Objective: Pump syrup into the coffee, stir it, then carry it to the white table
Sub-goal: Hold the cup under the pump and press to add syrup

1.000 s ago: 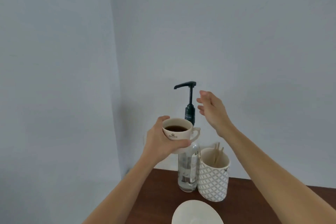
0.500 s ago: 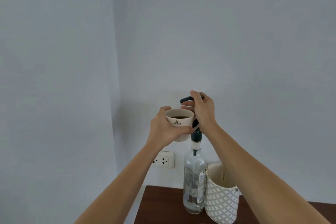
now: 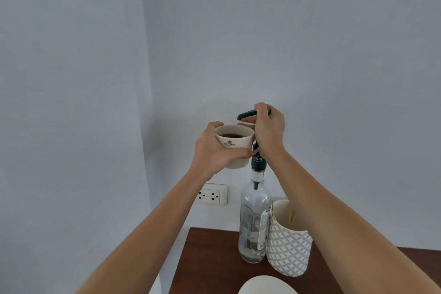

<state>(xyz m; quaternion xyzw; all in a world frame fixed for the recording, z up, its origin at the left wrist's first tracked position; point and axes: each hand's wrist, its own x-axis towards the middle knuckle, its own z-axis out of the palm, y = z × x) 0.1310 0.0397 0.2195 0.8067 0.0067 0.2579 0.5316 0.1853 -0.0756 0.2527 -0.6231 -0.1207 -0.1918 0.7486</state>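
My left hand holds a cream coffee cup with dark coffee in it, raised in the air under the spout of the pump. A clear glass syrup bottle stands on the dark brown table. Its dark pump head points left over the cup. My right hand is closed over the top of the pump head, hiding most of the pump stem.
A white patterned holder with wooden stir sticks stands just right of the bottle. A white saucer lies at the table's near edge. A wall socket sits behind, left of the bottle. Grey walls meet in a corner.
My right hand moved from beside the pump onto its head and closed on it. The cup moved up under the spout. The view has since tilted back down a little.
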